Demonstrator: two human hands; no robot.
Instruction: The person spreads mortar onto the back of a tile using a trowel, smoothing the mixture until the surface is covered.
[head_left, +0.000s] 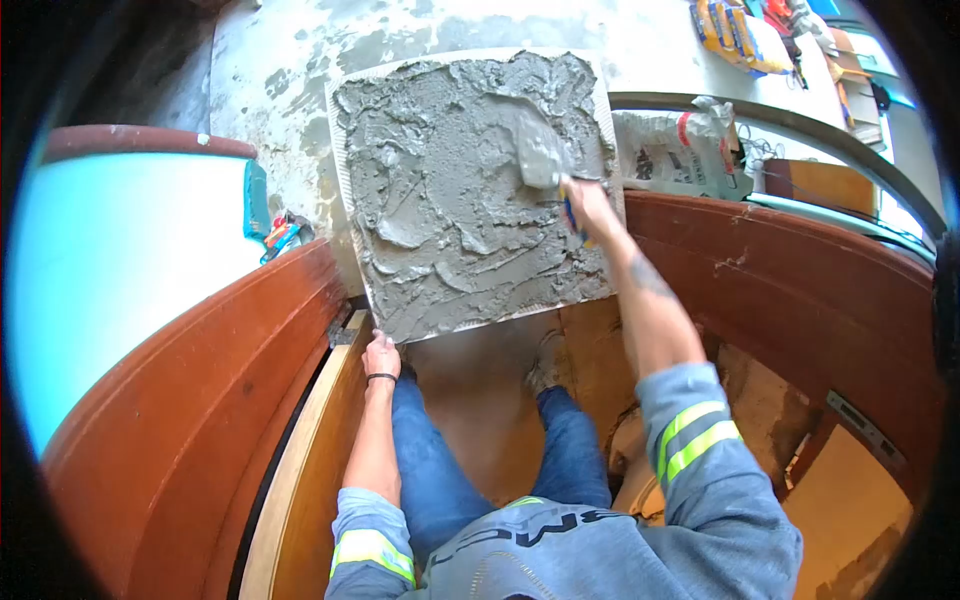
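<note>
A large square tile lies before me, its upper face coated with rough grey mortar; only its pale ribbed edges show. My right hand grips the blue and yellow handle of a trowel, whose wide blade rests on the mortar toward the right side. At the tile's near left corner, my left hand is closed on the edge, with its fingers partly hidden beneath.
Reddish-brown door frames flank me on both sides, with a wooden door edge at left. A plastic sack sits right of the tile. Yellow bags lie farther back on the patchy pale floor.
</note>
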